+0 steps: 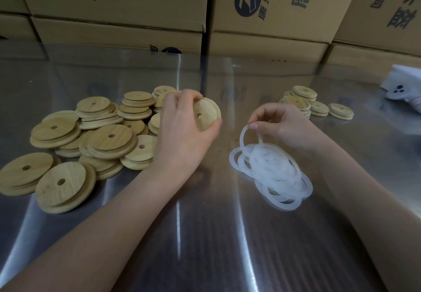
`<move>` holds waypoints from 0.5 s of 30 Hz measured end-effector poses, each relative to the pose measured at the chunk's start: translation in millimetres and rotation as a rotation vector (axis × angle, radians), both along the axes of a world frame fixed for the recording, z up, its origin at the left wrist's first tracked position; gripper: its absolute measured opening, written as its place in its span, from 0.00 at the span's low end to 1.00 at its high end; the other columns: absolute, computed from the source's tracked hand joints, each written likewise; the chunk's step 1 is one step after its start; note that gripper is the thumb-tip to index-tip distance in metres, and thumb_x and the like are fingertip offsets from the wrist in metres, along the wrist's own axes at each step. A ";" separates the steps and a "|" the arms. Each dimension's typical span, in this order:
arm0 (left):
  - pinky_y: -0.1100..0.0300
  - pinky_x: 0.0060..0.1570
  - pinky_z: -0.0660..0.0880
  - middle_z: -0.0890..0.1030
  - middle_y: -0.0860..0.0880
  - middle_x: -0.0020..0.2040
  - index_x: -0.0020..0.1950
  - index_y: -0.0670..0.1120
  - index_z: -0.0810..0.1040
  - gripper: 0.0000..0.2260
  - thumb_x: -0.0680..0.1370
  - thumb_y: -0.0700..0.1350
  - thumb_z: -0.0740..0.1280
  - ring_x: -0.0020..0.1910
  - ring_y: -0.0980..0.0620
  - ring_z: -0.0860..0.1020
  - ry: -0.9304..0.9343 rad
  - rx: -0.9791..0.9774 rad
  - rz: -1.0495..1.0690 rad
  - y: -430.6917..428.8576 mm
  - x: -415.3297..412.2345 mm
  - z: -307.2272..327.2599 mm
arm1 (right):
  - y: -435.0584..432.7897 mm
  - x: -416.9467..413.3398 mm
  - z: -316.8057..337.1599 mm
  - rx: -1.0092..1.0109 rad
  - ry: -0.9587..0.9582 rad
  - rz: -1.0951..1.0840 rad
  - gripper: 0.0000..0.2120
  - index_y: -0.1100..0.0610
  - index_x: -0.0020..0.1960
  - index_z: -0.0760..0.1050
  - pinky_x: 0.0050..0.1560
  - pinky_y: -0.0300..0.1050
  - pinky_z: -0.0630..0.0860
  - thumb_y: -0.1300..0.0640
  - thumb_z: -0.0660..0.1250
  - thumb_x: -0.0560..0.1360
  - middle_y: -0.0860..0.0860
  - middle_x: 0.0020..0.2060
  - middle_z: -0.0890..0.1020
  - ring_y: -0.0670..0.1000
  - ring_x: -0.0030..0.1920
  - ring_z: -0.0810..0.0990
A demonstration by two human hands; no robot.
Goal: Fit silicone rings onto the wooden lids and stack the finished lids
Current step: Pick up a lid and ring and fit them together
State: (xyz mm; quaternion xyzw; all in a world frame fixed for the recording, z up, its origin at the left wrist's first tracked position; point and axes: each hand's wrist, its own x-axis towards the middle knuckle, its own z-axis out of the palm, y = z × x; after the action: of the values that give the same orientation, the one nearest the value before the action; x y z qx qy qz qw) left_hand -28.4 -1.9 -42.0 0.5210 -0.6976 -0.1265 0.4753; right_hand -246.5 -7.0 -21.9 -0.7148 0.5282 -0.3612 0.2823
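Shiny steel tabletop (205, 234) lies under our arms. Nearest, our right hand (280, 123) pinches one soft, floppy ring (245, 135) off the tangled ring pile (271, 173); we'd judge its edge the spot to stretch from. Beyond, our left hand (184, 123) clamps a light, stiff lid (208, 111) by its rim beside the loose lids (91, 141); finished lids (312, 104) sit farther right.

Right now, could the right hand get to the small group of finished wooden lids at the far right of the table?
Probably yes: bare metal table lies between the right hand and the finished lids, though it is pinching a white silicone ring.
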 end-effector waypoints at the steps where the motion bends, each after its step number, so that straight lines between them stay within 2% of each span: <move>1: 0.66 0.52 0.65 0.72 0.51 0.57 0.61 0.48 0.72 0.21 0.72 0.50 0.75 0.57 0.53 0.72 0.036 0.014 -0.014 0.3 -1.1 0.4 | 0.0 0.0 0.3 -0.008 -0.008 0.000 0.07 0.53 0.41 0.81 0.46 0.41 0.77 0.63 0.71 0.75 0.52 0.40 0.84 0.51 0.41 0.79; 4: 0.61 0.51 0.71 0.74 0.53 0.55 0.59 0.49 0.69 0.24 0.70 0.53 0.76 0.53 0.53 0.74 0.153 0.067 -0.057 3.5 -3.9 2.1 | 0.5 0.4 0.8 -0.024 -0.044 -0.005 0.08 0.53 0.41 0.81 0.44 0.42 0.76 0.64 0.71 0.75 0.51 0.38 0.83 0.51 0.40 0.78; 8: 0.61 0.54 0.72 0.75 0.55 0.58 0.66 0.53 0.71 0.28 0.69 0.58 0.75 0.55 0.56 0.74 0.191 0.154 -0.091 7.4 -5.2 3.1 | 1.7 3.1 1.9 -0.041 -0.088 -0.004 0.08 0.53 0.42 0.81 0.39 0.36 0.75 0.64 0.70 0.75 0.44 0.34 0.82 0.45 0.37 0.77; 10: 0.57 0.53 0.76 0.78 0.54 0.54 0.57 0.52 0.76 0.21 0.69 0.58 0.75 0.52 0.56 0.77 0.246 0.209 -0.122 7.8 -5.5 3.8 | 2.8 4.6 3.2 -0.057 -0.111 -0.002 0.08 0.54 0.42 0.80 0.36 0.34 0.74 0.65 0.70 0.75 0.43 0.33 0.81 0.42 0.34 0.76; 12: 0.53 0.49 0.79 0.81 0.51 0.47 0.50 0.49 0.77 0.18 0.68 0.57 0.77 0.47 0.53 0.79 0.339 0.284 -0.145 7.8 -5.2 3.7 | 3.7 5.5 4.3 -0.067 -0.131 0.003 0.07 0.55 0.42 0.80 0.36 0.34 0.74 0.65 0.70 0.75 0.43 0.33 0.81 0.42 0.34 0.76; 15: 0.49 0.41 0.83 0.82 0.43 0.47 0.50 0.41 0.76 0.20 0.69 0.52 0.78 0.45 0.47 0.82 0.500 0.407 -0.199 6.3 -4.7 2.5 | 5.0 6.5 5.6 -0.056 -0.155 0.022 0.07 0.56 0.42 0.80 0.35 0.35 0.74 0.66 0.69 0.75 0.46 0.33 0.81 0.44 0.33 0.76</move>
State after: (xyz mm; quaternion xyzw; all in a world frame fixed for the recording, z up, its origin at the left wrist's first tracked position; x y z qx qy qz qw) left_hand -33.1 4.5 -39.5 0.4872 -0.5675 -0.4329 0.5031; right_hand -240.0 -2.0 -16.4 -0.6978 0.4867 -0.4270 0.3064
